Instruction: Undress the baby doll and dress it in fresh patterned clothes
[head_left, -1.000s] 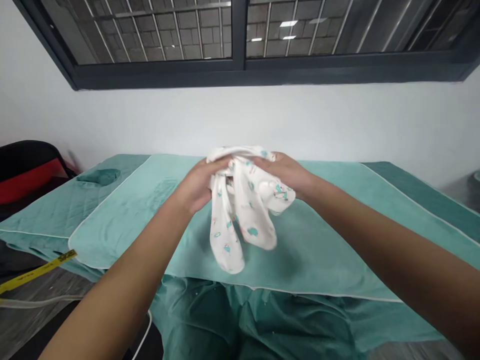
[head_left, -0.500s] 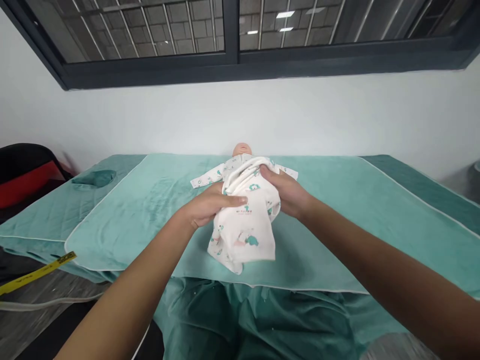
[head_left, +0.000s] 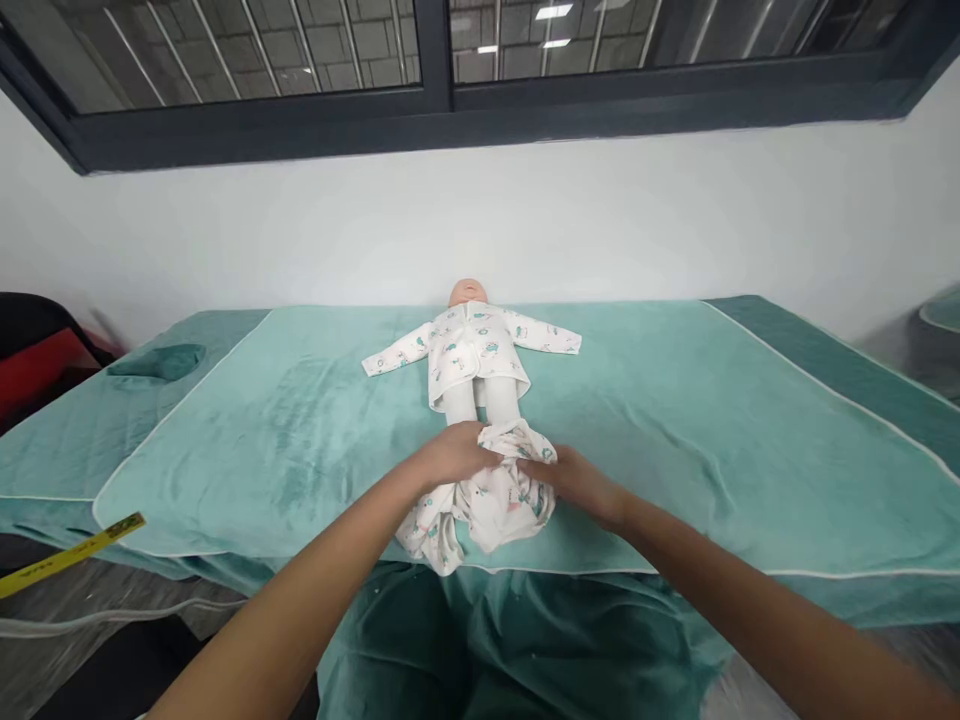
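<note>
A baby doll (head_left: 472, 350) lies on its back on the teal towel (head_left: 660, 420), head toward the wall, wearing a white printed top, its pale legs bare. At the doll's feet lie bunched white printed baby trousers (head_left: 487, 500). My left hand (head_left: 450, 458) grips the trousers' upper left edge. My right hand (head_left: 574, 480) grips the right edge. Both hands are closed on the cloth, low on the towel near its front edge.
The towel covers a table draped in darker teal sheet (head_left: 525, 640). A folded teal cloth (head_left: 157, 362) lies at the far left. A red and black bag (head_left: 37, 350) sits left; a yellow tape (head_left: 67, 555) runs below. White wall and dark window frame stand behind.
My hands came down and toward me with the trousers, from in front of the doll to the towel at its feet. The doll is now fully in view.
</note>
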